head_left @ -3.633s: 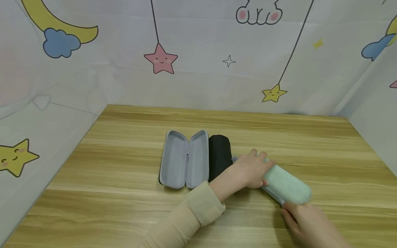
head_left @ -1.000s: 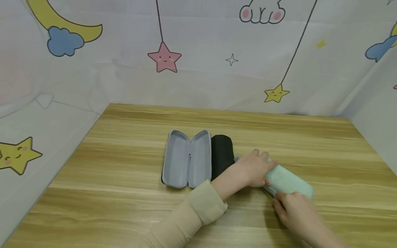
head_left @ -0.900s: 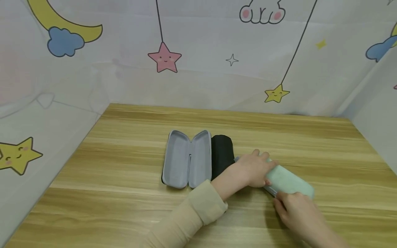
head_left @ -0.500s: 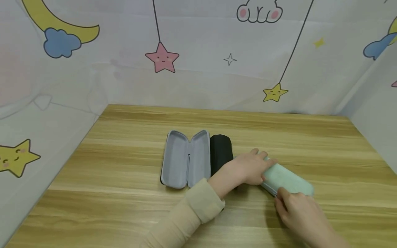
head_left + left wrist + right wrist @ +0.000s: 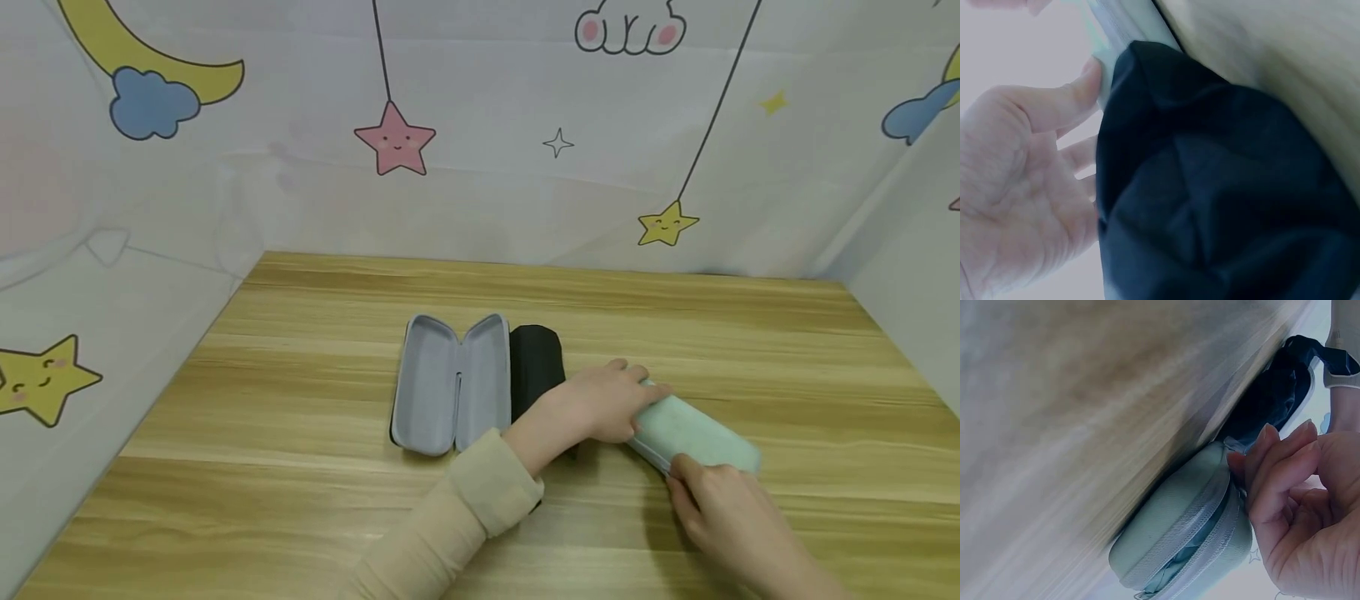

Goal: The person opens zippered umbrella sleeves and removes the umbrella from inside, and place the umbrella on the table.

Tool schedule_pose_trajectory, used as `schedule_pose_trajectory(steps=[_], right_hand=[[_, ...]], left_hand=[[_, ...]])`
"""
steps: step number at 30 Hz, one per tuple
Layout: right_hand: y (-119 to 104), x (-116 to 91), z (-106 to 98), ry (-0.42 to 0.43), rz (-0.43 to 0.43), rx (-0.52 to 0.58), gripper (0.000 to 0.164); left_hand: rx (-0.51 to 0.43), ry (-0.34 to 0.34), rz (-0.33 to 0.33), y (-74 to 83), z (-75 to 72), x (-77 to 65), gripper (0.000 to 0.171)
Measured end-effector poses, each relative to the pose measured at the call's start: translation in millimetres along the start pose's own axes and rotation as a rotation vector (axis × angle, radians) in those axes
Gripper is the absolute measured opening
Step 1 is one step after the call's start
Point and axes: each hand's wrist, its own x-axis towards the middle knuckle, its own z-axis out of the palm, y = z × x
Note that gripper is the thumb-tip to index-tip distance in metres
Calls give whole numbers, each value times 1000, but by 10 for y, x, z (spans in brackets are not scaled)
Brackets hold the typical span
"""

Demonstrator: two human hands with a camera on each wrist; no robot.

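Note:
A mint-green zippered case (image 5: 697,429) lies slantwise on the table, right of centre. My left hand (image 5: 603,404) grips its far left end, thumb on the near side and fingers over the top. Along the near edge, my right hand (image 5: 723,500) pinches at the zip with thumb and curled forefinger; the pull itself is hidden. In the right wrist view the zip (image 5: 1191,550) gapes between its two grey tapes toward the case's right end, with green lining showing inside. The left wrist view shows the left thumb (image 5: 1088,81) against the case's side.
A black cloth pouch (image 5: 536,367) lies beneath my left wrist and fills much of the left wrist view. Left of it an unfolded hard case (image 5: 423,392) shows its grey lining. A printed cloth wall (image 5: 480,208) stands behind the wooden table (image 5: 262,500).
Over the last few seconds my right hand has moved left along the zip, away from the case's right end. Within the last second both hands have barely moved.

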Motion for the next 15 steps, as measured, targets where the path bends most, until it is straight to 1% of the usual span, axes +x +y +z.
schedule_pose_trajectory(steps=[3,8,12,15], right_hand=[[-8,14,-14,-33,18,28,26],[-15,35,-23,-55,27,53,24],[-15,44,-9,-46,10,57,24],[-18,52,6,-17,-17,56,24]], left_hand=[[-2,16,9,-14,-2,-8,59],[-6,36,11,-20,-5,-21,60],[-3,43,8,-14,-6,-31,60],[2,42,5,-8,-2,-28,60]])
